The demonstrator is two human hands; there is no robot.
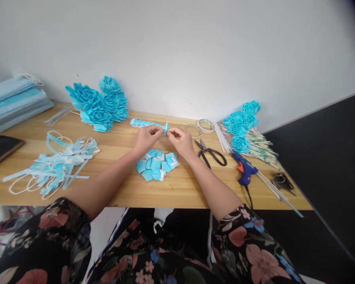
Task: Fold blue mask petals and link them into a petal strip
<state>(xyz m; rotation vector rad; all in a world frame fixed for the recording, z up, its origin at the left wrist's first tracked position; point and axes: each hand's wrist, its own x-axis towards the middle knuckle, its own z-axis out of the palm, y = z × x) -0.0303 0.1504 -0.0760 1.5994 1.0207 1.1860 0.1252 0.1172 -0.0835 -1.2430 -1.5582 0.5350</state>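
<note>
Blue folded piece (166,127) hung over table (115,191), just 11 o'clock of centre in my head-camera feed. From remote seat, I saw left hand (148,139) and right hand (180,141) both pinching it, thumbs against fingers. Around piece: row of blue pieces (140,123) at 9, cut blue pieces (155,163) at 6, scissors (205,148) at 4, glue gun (246,170) farther out at 4, tape roll (206,131) at 3, larger flower cluster (102,104) at 10. Any lettering on glue gun was too small for me to read.
</note>
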